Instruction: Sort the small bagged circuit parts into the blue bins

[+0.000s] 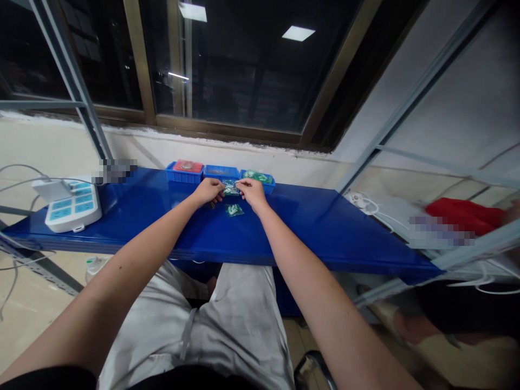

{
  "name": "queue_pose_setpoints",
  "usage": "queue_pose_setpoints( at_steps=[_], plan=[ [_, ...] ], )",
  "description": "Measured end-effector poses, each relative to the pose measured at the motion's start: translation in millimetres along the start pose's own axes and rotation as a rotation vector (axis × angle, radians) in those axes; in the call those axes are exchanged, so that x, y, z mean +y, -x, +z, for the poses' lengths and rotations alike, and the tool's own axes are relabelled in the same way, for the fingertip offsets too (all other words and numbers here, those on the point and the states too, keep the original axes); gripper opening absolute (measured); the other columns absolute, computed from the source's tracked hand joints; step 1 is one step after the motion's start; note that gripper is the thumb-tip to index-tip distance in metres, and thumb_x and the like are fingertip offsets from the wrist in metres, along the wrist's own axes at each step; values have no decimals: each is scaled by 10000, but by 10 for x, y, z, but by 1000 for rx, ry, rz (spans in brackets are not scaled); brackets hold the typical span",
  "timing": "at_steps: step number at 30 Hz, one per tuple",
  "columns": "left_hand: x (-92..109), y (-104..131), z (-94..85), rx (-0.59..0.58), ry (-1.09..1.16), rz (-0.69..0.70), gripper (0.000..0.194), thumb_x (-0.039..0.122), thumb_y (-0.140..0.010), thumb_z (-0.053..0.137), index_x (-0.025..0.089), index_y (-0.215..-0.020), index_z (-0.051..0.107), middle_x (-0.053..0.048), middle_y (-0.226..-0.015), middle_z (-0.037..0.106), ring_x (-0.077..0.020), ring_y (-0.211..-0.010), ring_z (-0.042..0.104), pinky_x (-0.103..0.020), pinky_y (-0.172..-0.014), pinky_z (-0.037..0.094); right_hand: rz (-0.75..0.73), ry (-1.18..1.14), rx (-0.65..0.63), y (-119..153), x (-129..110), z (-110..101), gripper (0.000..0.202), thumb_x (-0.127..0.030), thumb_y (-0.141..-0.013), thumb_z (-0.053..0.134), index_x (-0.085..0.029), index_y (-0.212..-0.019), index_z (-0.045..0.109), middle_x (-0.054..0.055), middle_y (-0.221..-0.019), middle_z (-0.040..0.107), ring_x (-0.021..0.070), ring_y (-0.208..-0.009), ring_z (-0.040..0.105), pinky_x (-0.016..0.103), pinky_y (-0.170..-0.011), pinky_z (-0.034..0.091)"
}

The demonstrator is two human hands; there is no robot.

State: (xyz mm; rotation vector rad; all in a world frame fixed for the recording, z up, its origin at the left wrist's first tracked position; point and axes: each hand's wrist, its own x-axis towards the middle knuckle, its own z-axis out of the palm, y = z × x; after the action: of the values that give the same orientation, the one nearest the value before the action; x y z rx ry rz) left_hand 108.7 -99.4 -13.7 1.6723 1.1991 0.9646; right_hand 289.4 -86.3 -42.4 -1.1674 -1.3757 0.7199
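Between my two hands is a small clear plastic bag (pixel 231 188) with pale pieces inside, held up over the blue shelf. My left hand (pixel 210 192) pinches its left edge, fingers closed. At its right upper corner, the fingertips of my right hand (pixel 251 192) are pressed together on the plastic. A second small bag (pixel 234 210), greenish with white pieces, lies flat on the shelf just below my hands. Behind them stand three blue bins: the left bin (pixel 184 176) with a red packet, the middle bin (pixel 221 172), and the right bin (pixel 268 187) with green-looking bags.
A blue shelf top (pixel 309 227) spans the view under a window. On its left sits a white power strip (pixel 74 207) with cables. Metal posts rise at both sides. Farther right are a red cloth (pixel 463 214) and white cables.
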Motion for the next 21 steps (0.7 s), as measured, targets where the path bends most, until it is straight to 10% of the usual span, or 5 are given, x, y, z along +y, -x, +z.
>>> queue_pose_setpoints(
  at_steps=[10,21],
  plan=[
    [-37,15,-22,4,-74,105,241,374,-883,626,163,-767,635,-12,-493,587,-128,-399,549,-223,-435,421,114,-79,-94,140,-212,16,54,-227,-810,633,-174,-822,640,-56,-435,538,129,-394,541,212,-401,430],
    [10,-4,-22,81,171,198,113,129,-818,661,140,-759,566,-49,-682,652,-156,-629,668,-274,-581,552,30,-62,-106,124,-186,20,205,-294,-787,714,-152,-647,662,35,-632,681,130,-538,619,220,-487,486]
  ],
)
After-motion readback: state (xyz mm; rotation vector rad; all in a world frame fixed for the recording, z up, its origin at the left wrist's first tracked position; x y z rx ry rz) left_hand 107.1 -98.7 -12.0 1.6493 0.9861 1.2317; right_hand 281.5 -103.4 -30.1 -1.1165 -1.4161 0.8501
